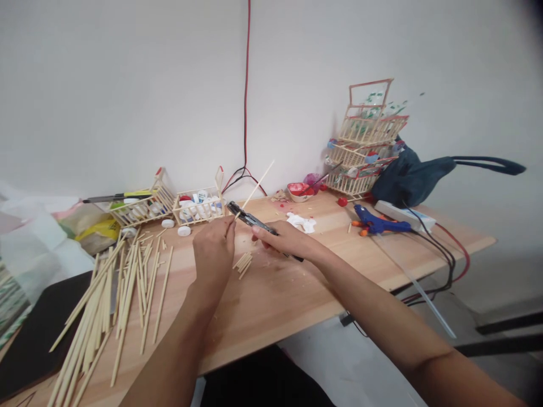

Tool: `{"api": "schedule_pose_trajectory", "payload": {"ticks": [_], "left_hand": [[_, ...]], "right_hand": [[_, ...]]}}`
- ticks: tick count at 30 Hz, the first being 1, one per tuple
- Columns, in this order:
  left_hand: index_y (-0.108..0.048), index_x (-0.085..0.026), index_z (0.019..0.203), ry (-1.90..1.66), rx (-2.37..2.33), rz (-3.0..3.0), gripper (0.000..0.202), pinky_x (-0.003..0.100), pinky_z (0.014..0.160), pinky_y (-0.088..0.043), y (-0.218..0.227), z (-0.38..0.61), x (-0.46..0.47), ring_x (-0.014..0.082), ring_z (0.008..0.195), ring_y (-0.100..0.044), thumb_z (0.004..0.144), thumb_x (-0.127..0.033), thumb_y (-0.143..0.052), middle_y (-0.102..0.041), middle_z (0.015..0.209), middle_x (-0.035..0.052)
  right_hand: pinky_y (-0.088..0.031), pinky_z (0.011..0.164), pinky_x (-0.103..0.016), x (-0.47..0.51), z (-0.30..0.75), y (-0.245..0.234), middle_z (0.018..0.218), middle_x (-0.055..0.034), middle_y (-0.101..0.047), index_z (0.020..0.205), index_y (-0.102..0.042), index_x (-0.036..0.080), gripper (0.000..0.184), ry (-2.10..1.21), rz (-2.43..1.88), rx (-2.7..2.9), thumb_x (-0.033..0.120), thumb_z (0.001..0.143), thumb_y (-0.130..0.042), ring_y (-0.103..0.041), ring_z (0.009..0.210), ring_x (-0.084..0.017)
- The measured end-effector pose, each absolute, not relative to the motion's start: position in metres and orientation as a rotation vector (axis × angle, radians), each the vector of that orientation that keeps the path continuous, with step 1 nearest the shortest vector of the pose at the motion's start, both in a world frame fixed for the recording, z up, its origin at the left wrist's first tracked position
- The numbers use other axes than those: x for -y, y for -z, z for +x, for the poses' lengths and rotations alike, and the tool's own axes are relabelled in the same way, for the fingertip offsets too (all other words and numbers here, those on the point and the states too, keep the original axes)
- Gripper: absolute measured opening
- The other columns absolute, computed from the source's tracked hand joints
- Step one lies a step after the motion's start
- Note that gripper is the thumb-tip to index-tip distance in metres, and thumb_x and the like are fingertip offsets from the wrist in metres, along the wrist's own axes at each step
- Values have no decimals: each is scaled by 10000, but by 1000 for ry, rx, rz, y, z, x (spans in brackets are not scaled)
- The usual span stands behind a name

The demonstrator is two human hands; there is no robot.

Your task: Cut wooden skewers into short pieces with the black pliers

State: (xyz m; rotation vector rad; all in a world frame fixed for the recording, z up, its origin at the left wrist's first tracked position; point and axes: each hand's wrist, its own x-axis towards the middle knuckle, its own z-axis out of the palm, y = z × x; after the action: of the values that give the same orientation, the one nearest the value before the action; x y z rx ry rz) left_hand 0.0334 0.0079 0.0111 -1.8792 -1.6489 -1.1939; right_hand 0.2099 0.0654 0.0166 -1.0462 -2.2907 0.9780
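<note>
My left hand (pixel 213 249) pinches a thin bamboo stick (pixel 254 189) that slants up and to the right over the wooden table (pixel 280 294). My right hand (pixel 283 238) is closed round the handles of black cutting pliers (pixel 250 218), whose jaws meet the stick near my left fingertips. Just below the two hands, a small heap of short cut stick pieces (pixel 242 263) rests on the table.
Several long bamboo sticks (pixel 110 305) are spread at the left. Two small stick baskets (pixel 169 206) with bottle caps stand by the wall. Stacked stick baskets (pixel 365 144), a dark bag (pixel 413 178), a blue glue gun (pixel 377 224) and a power strip (pixel 403 213) sit at the right.
</note>
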Motion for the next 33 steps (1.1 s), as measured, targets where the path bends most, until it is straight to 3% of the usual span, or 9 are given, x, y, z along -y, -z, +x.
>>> {"api": "schedule_pose_trajectory", "payload": {"ticks": [10,24,33], "left_hand": [[-678,-138,969,856,1660,-1839,293,313,685,-427,-10,36,-4,236,777,-639,918,-182,-393,-705,833,116],[-673,-128,930,670,1714,-1880,278,328,659,-410,-13,42,0,250,759,-613,892,-128,-398,-675,794,123],[-660,-127,944,673,1739,-1913,273,319,665,-416,-11,41,-1,240,774,-620,883,-105,-395,-677,808,117]], "right_hand": [[-368,612,-268,-61,209,-16,670,-41,-629,755,-670,150,621,-811,-1090,2289,670,875,-352,-570,637,-166],[-332,561,-271,-59,210,-12,622,-71,-623,622,-589,157,711,-771,-1227,2315,757,841,-278,-559,587,-178],[-285,528,-279,-58,207,-4,618,-96,-608,632,-584,152,724,-680,-1294,2305,766,840,-263,-526,568,-179]]}}
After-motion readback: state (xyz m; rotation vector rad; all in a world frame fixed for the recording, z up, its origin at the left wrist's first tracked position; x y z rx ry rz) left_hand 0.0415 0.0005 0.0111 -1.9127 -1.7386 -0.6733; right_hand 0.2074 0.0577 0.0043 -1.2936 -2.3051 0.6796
